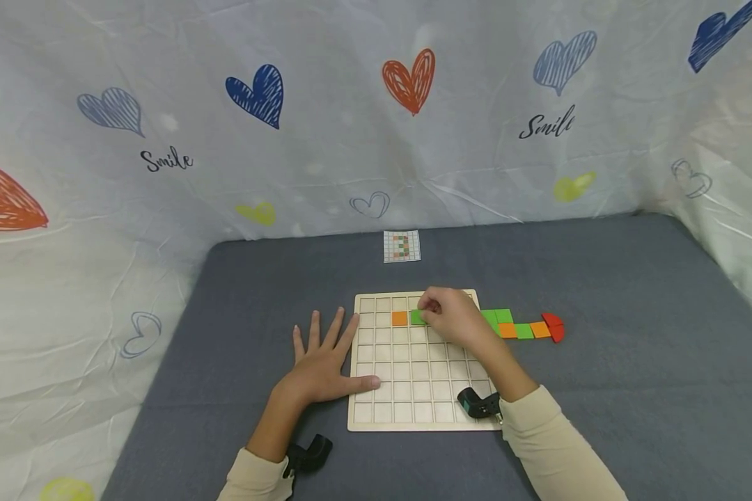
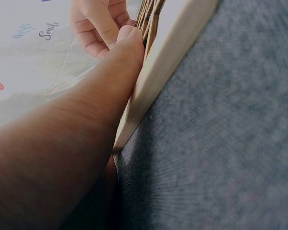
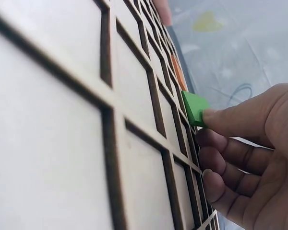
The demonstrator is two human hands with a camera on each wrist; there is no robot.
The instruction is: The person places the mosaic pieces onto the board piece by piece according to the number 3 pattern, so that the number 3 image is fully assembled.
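A wooden grid board [image 1: 401, 414] lies on the grey cloth. My right hand [image 1: 452, 316] reaches over its far rows and pinches a green square tile [image 3: 194, 108] between thumb and fingers. In the right wrist view that tile is tilted, one edge at the board's cells. Just left of it an orange square tile [image 1: 400, 319] sits in a cell of the second row from the far edge. My left hand [image 1: 321, 372] lies spread at the board's left side, its thumb over the edge and the other fingers straight on the cloth.
Right of the board, a row of green tiles [image 1: 523, 331], orange tiles [image 1: 540, 329] and red rounded pieces [image 1: 553, 327] lies on the cloth. Behind the board is a small pattern card [image 1: 402, 247]. A white curtain with hearts [image 1: 326, 160] hangs beyond the table.
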